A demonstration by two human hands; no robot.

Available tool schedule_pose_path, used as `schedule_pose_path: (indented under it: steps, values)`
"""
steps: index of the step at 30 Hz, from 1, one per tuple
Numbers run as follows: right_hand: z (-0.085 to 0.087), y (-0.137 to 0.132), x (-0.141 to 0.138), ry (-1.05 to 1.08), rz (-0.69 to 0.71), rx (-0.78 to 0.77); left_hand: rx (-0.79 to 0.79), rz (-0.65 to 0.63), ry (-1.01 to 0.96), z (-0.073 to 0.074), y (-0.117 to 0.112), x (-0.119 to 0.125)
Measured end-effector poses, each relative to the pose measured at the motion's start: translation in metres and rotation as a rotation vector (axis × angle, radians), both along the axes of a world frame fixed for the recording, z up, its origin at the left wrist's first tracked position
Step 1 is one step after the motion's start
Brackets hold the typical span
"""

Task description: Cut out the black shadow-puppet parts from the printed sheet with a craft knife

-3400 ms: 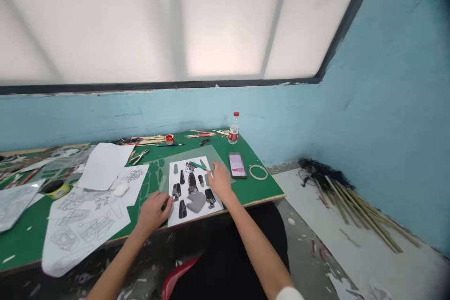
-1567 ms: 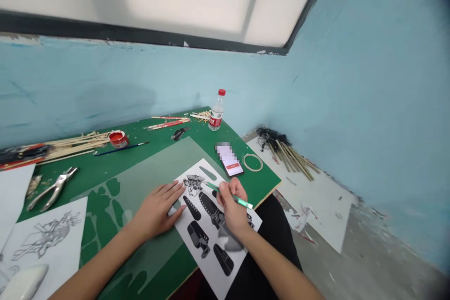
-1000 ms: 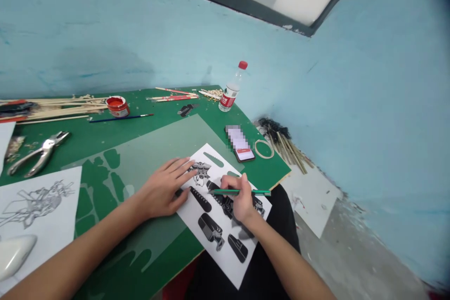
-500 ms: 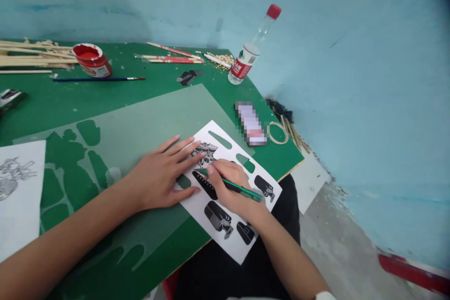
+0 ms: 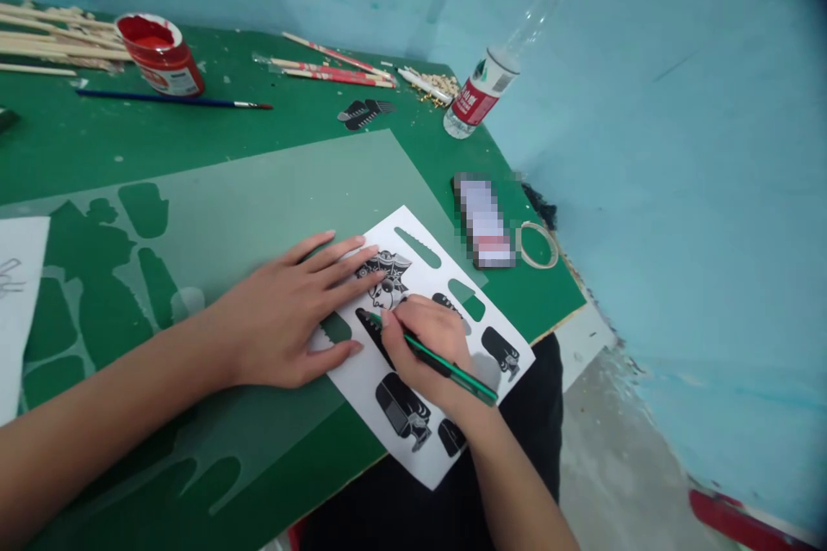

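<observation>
sheet [image 5: 426, 456] on mat [image 5: 271, 189]; phone [image 5: 483, 219] right of sheet; bottle [image 5: 500, 60] behind phone; ring [image 5: 536, 244] beside phone

Your right hand [image 5: 426, 344] has picked up the thin green craft knife [image 5: 445, 364] and brought its tip down onto the white printed paper sheet [image 5: 423, 275], while your left hand [image 5: 290, 314] moved onto the sheet's left edge.

Mat [image 5: 271, 189] bare beyond sheet [image 5: 388, 379]; phone [image 5: 483, 219], bottle [image 5: 504, 60] crowd right.

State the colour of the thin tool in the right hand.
Green, with a dark section: the thin craft tool, clearest in the head view.
</observation>
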State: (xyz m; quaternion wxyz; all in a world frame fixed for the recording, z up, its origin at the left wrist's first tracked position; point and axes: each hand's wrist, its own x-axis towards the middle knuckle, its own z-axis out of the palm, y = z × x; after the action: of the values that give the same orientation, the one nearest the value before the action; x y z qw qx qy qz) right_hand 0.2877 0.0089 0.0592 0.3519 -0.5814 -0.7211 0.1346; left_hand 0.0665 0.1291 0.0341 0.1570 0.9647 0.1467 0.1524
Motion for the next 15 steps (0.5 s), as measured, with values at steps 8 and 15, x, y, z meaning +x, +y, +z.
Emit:
schedule_pose_path:
  steps: [8, 15]
  values:
    - [-0.0048, -0.0036, 0.0004, -0.035, 0.033, 0.03, -0.031, -0.024, 0.017, -0.0065, 0.0034, -0.0025]
    - [-0.0028, -0.0036, 0.0003, -0.043, 0.057, 0.026, -0.058, -0.022, 0.022, -0.0025, 0.0025, -0.0013]
